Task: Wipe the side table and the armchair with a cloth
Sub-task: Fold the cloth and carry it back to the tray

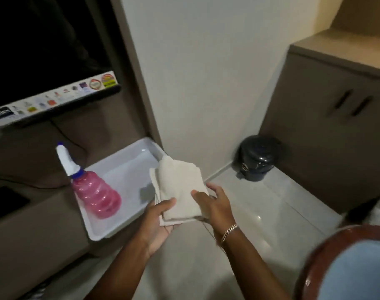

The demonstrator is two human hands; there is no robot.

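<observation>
A folded cream cloth (179,187) hangs over the right edge of a white tray (128,161), held from both sides. My left hand (163,221) grips its near left corner from underneath, thumb on top. My right hand (213,200) pinches its right edge; a gold bracelet sits on that wrist. At the bottom right is the armchair (355,267), with a dark wooden rim and a light blue cushion, only partly in view. The side table is not visible.
A pink spray bottle (94,191) with a white nozzle stands in the tray on a brown counter (33,234). A TV screen (44,61) hangs above. A black pedal bin (257,158) sits on the tiled floor beside a brown cabinet (327,126).
</observation>
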